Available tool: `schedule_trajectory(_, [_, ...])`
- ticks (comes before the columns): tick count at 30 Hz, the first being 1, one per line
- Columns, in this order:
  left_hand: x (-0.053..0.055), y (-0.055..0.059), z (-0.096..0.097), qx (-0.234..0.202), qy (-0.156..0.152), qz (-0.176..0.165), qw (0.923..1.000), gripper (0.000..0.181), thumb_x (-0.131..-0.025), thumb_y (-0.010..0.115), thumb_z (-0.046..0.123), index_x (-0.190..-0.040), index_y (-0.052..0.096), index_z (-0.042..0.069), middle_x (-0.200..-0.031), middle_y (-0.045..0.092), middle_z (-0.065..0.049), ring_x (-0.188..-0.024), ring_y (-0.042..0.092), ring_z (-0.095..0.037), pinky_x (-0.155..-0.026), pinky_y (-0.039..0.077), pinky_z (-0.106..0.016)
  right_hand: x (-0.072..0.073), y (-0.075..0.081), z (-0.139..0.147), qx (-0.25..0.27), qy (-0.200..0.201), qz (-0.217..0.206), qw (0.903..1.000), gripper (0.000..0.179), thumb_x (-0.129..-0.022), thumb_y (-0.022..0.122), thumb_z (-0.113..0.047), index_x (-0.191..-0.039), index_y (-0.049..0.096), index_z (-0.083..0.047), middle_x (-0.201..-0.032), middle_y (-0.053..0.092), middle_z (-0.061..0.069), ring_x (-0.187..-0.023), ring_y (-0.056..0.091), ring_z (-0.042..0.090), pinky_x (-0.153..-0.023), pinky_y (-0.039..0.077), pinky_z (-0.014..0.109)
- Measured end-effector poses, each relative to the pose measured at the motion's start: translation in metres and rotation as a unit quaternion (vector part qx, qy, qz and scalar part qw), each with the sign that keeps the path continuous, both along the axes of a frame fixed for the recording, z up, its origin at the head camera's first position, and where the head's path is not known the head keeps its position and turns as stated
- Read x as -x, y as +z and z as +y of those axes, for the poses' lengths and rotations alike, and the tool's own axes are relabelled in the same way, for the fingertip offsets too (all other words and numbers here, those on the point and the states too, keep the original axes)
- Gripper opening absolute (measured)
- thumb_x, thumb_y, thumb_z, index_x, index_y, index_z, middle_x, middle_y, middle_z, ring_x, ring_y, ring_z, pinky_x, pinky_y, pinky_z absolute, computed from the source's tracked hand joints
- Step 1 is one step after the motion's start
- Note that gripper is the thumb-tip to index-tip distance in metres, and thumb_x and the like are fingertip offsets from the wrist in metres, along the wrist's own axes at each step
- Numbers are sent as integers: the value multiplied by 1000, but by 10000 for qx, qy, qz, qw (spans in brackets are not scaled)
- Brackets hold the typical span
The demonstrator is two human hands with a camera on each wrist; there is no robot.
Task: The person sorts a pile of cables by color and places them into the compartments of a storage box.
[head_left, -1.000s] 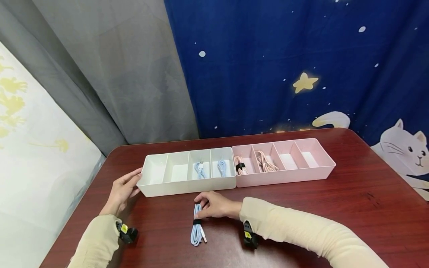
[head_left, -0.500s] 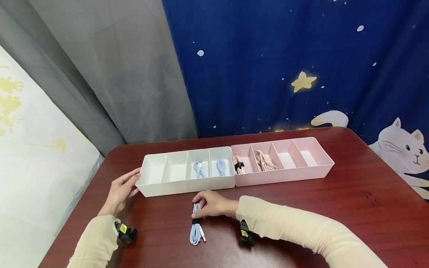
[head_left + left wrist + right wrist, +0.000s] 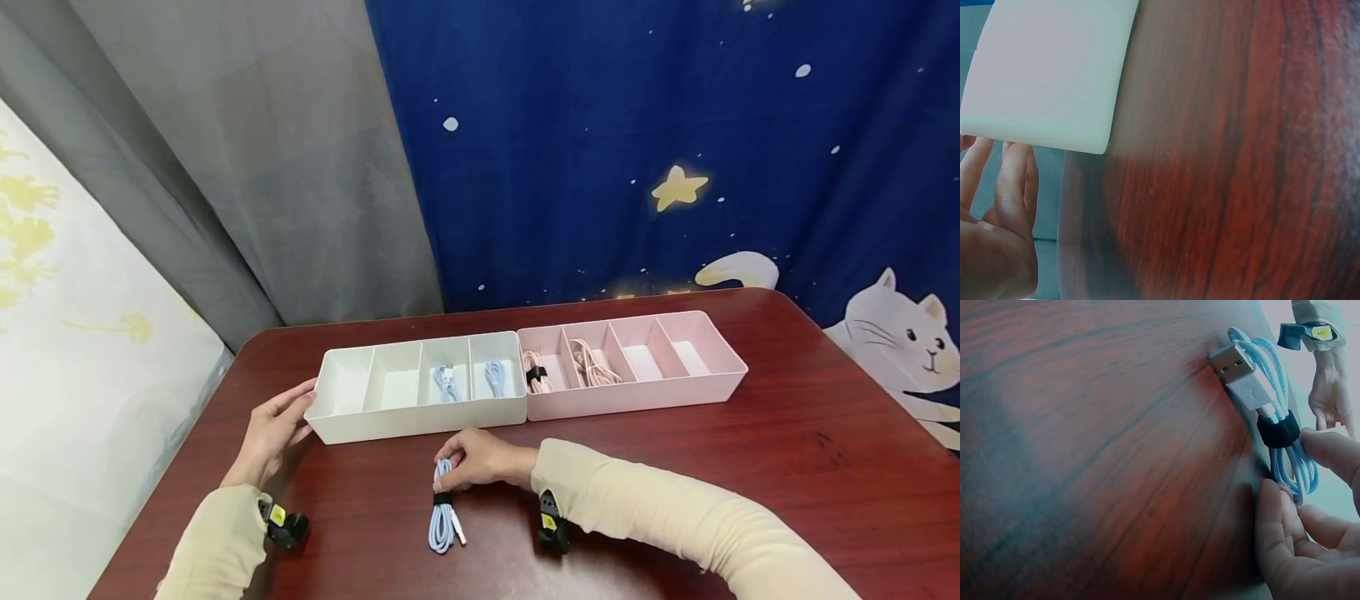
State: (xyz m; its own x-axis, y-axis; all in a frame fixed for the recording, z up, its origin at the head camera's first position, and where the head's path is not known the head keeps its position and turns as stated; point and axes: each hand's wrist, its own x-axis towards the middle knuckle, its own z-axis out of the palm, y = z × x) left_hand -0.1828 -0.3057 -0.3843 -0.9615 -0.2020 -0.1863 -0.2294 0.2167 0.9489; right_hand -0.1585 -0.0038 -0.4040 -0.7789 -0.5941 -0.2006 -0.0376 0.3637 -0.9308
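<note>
My right hand (image 3: 480, 458) pinches the far end of a coiled light blue USB cable (image 3: 441, 525) between thumb and fingers. A black strap (image 3: 1277, 429) wraps the coil's middle. Its USB plug (image 3: 1241, 376) lies against the coil, low over the table, in the right wrist view. With its fingers fairly straight, my left hand (image 3: 272, 429) touches the left end of a white divided box (image 3: 420, 419). The fingers (image 3: 1013, 187) reach up to the box's end wall in the left wrist view. Two blue cables (image 3: 495, 379) lie in the white box's two right compartments.
A pink divided box (image 3: 637, 398) stands end to end with the white one. Pink cables (image 3: 592, 367) lie in its two left compartments, one with a black strap. Both boxes stand on a dark red wooden table (image 3: 810, 467), with curtains (image 3: 570, 167) behind.
</note>
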Motion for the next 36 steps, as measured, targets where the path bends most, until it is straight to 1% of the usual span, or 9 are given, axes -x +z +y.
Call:
schedule_trajectory(7, [-1, 0, 0, 27, 11, 2, 10000, 54, -83, 59, 40, -129, 48, 16, -92, 54, 19, -77, 56, 3, -68, 49, -21, 1, -3, 3, 404, 2, -441, 9982, 28, -70, 69, 4, -96, 60, 7, -69, 56, 2, -53, 52, 8, -52, 48, 23])
schedule_trajectory(10, [-2, 0, 0, 13, 14, -6, 10000, 53, -83, 59, 40, -129, 49, 17, -91, 54, 19, -77, 56, 4, -68, 49, -21, 0, -2, 4, 516, 19, -527, 9973, 29, -71, 68, 6, -98, 58, 8, -71, 55, 2, -54, 52, 8, -54, 50, 25])
schedule_trajectory(15, [-2, -1, 0, -42, -13, -2, 10000, 52, -83, 59, 39, -129, 48, 17, -89, 54, 20, -77, 56, 3, -69, 50, -21, -1, 0, 7, 670, 98, -616, 9958, 31, -72, 67, 7, -102, 57, 8, -72, 55, 3, -55, 53, 9, -56, 51, 26])
schedule_trajectory(22, [0, -2, 0, -116, -6, 45, 9999, 50, -83, 60, 37, -128, 50, 17, -87, 56, 22, -76, 57, 3, -67, 50, -20, -6, 3, 10, 924, 98, -978, 9909, 34, -75, 64, 9, -107, 54, 8, -75, 54, 5, -63, 56, 12, -58, 52, 33])
schedule_trajectory(27, [0, -3, -1, -95, 11, -12, 10000, 49, -83, 60, 37, -127, 51, 18, -86, 55, 22, -76, 57, 3, -67, 50, -21, -9, 1, 11, 1191, 43, -1179, 9858, 34, -76, 62, 10, -108, 53, 8, -78, 53, 7, -63, 57, 14, -57, 52, 35])
schedule_trajectory(30, [-1, -2, 0, -126, 1, -33, 9999, 50, -83, 60, 38, -128, 50, 18, -86, 55, 21, -76, 57, 3, -68, 50, -21, -10, 0, 10, 1308, -8, -1215, 9839, 34, -76, 61, 10, -108, 53, 8, -78, 53, 8, -63, 57, 14, -56, 52, 34])
schedule_trajectory(36, [2, -1, 1, -202, 8, 82, 9998, 51, -82, 61, 36, -128, 50, 16, -86, 56, 21, -74, 57, 1, -67, 50, -20, -10, 3, 11, 1419, -30, -1192, 9827, 35, -75, 61, 11, -109, 52, 9, -78, 54, 8, -63, 58, 14, -56, 52, 34])
